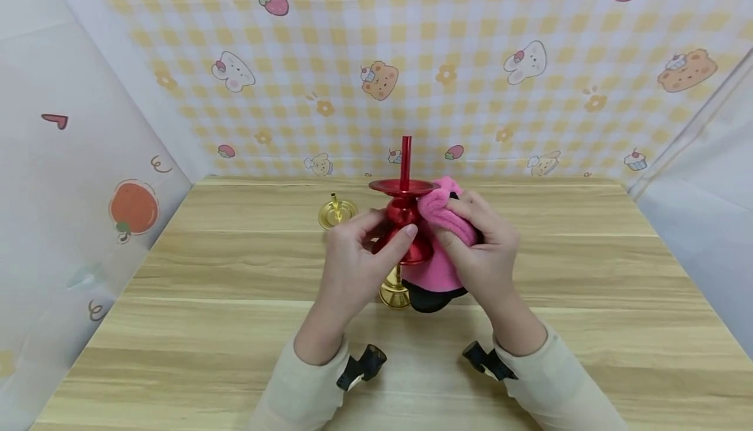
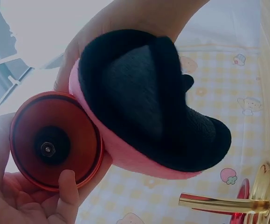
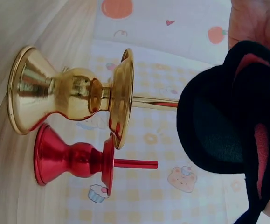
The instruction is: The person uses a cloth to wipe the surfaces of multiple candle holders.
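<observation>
My left hand (image 1: pixel 355 261) grips a shiny red candlestick (image 1: pixel 402 210), which stands upright in the air with its thin tube pointing up. My right hand (image 1: pixel 491 241) clutches a pink and black plush cloth (image 1: pixel 438 264) and presses it against the right side of the candlestick, below the dish. From beneath, the left wrist view shows the candlestick's hollow red base (image 2: pixel 81 140) with a nut at its centre, and the cloth (image 2: pixel 130 93) touching its rim. The right palm is hidden by the cloth.
On the wooden table (image 1: pixel 235 300) a gold candlestick (image 1: pixel 395 290) stands below the held one. Another gold candlestick (image 1: pixel 336 212) is farther back on the left. The right wrist view also shows a second red candlestick (image 3: pixel 81 159) standing there. A patterned cloth backdrop (image 1: pixel 412 45) rises behind.
</observation>
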{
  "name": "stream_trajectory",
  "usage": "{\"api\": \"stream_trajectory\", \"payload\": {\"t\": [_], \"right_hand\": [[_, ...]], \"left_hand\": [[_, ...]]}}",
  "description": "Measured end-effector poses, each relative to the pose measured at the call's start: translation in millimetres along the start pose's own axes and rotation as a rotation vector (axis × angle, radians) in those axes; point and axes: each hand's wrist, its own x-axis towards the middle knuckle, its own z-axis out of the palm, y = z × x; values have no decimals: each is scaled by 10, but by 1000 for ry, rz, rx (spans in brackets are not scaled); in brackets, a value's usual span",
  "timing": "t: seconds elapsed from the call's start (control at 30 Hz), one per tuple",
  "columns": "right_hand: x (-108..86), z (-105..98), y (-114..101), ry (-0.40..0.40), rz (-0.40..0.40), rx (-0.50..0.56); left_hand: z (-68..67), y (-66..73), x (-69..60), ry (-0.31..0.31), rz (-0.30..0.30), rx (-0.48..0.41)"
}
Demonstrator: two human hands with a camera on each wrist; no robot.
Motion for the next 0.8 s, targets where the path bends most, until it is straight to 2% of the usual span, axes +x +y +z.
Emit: {"api": "stream_trajectory", "payload": {"t": [0.17,0.27,0.4,0.53,0.63,0.8], "right_hand": [[17,-18,-18,-12,104,48],[38,-48,-39,-29,163,37],[61,-95,-63,-59,264,4],[74,-123,-84,-103,376,-46],[81,-133,-104,-106,465,-43],[78,-123,-154,-58,559,29]], "left_hand": [[-10,-15,5,-19,-8,-12],[-15,-19,9,-32,15,-21],[-14,-14,2,-59,104,-39],[19,-4,-22,-122,193,-24],[55,7,-38,-122,161,-42],[89,36,-44,-26,46,-162]]}}
